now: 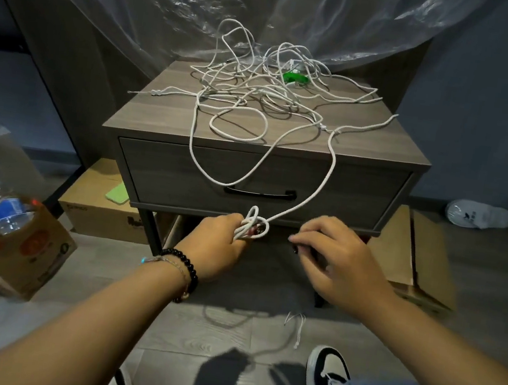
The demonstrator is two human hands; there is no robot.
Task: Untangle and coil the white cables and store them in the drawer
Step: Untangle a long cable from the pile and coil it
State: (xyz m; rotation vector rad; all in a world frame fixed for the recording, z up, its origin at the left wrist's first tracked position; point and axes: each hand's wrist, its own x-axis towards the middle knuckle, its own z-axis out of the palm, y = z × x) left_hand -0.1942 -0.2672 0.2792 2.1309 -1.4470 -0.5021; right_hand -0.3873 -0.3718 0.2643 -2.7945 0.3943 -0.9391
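Tangle of thin white cables (252, 95) heaped on grey wooden desk (381, 144) above closed drawer (183, 176). Left hand (223, 246) gripped small started coil (253, 224), keeping loops together; right hand (332, 251) loosely curled, empty, beside it.

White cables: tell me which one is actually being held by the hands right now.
The thick white braided cable hanging over the grey nightstand's front; its small coil sits in the left hand. The thin white cables stay tangled on top, untouched.
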